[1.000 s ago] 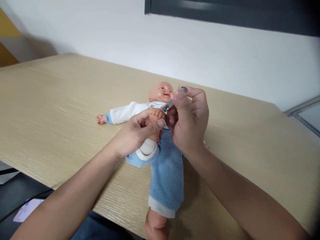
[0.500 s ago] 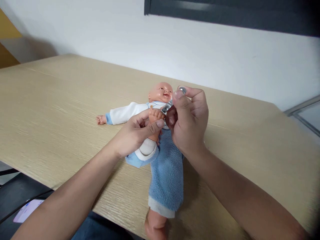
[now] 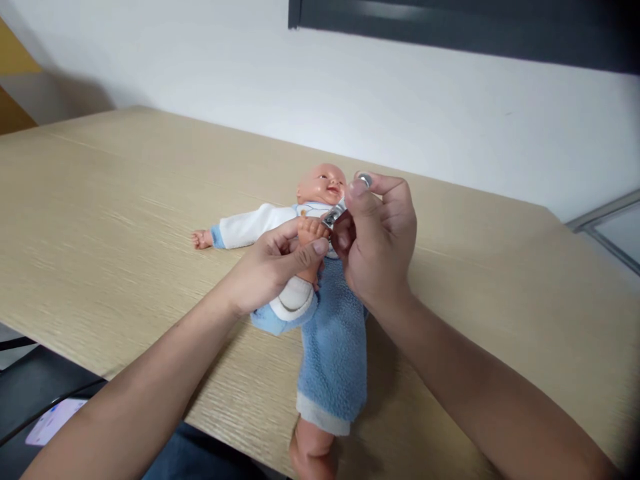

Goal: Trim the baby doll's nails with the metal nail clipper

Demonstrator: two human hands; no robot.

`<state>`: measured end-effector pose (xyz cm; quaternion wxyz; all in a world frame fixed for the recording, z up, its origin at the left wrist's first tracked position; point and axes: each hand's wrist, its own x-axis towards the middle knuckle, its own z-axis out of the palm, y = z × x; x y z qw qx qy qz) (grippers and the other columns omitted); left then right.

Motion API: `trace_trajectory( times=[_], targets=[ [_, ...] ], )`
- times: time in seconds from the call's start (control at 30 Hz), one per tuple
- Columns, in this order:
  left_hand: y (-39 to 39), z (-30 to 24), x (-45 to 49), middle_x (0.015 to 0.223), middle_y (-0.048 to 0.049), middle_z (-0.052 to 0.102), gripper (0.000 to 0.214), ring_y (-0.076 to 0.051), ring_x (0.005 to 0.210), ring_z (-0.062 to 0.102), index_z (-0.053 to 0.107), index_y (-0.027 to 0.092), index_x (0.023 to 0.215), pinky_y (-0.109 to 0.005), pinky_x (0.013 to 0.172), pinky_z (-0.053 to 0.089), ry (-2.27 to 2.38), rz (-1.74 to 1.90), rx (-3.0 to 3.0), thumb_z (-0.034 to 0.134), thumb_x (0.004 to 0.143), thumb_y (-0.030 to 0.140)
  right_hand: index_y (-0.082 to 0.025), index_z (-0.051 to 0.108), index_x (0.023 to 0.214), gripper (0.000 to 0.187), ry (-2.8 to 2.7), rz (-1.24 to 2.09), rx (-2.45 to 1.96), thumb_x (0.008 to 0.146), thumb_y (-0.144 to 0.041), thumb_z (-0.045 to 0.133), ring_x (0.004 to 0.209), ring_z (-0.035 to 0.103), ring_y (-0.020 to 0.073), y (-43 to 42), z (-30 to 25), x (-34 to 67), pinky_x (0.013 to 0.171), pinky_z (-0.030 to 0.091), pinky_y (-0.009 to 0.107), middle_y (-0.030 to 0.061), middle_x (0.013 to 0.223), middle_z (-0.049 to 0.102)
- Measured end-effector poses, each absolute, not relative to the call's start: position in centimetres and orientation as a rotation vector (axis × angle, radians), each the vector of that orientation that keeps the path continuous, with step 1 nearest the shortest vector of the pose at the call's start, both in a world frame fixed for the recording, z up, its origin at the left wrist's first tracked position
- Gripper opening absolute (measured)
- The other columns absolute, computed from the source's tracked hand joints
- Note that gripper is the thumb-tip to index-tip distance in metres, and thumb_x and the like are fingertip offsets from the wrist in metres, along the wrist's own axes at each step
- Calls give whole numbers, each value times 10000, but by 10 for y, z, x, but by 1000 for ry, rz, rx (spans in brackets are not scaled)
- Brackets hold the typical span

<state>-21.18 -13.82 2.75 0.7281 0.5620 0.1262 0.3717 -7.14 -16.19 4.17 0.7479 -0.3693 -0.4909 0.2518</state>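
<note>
A baby doll (image 3: 334, 333) in blue fleece trousers and a white top lies on its back on the wooden table (image 3: 125, 220), head away from me. My left hand (image 3: 275, 267) is closed around the doll's raised foot (image 3: 311, 230), thumb across the sole and toes pointing up. Between the thumb and fingers of my right hand (image 3: 383, 233) is a silver nail clipper (image 3: 336, 213). Its jaw end touches or nearly touches the toes at the right side of that foot. The doll's other leg (image 3: 314, 447) stretches toward me past the table's front edge.
Behind the table stands a white wall (image 3: 225, 67) with a dark panel (image 3: 450, 30) above. A phone with a lit screen (image 3: 55, 421) lies on a black surface at lower left. A metal frame (image 3: 610, 220) is at the right edge.
</note>
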Motion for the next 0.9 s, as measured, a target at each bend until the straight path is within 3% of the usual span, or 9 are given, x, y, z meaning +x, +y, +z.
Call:
trace_trajectory(
  times=[0.4, 0.57, 0.9],
  targets=[
    [-137, 28, -212, 776, -1, 686, 281, -143, 682, 666, 660, 181, 865, -261, 644, 571, 257, 829, 1255, 822, 932, 401, -282, 562, 1038, 248, -1074, 607, -734, 996, -473, 714, 416, 397, 60, -160, 39, -68, 359, 346, 225, -51, 800, 681],
    [-137, 28, -212, 767, 2, 687, 277, -142, 683, 665, 654, 181, 873, -259, 647, 566, 254, 818, 1257, 813, 941, 397, -278, 523, 1007, 342, -1066, 600, -740, 946, -506, 770, 388, 366, 52, -158, 42, -70, 339, 337, 223, -72, 760, 673],
    [-137, 27, -212, 782, 4, 683, 269, -146, 686, 666, 659, 182, 899, -265, 639, 573, 254, 812, 1242, 817, 937, 396, -280, 498, 989, 339, -1049, 598, -782, 961, -502, 752, 400, 380, 48, -159, 43, -71, 355, 344, 220, -78, 734, 620]
  ],
)
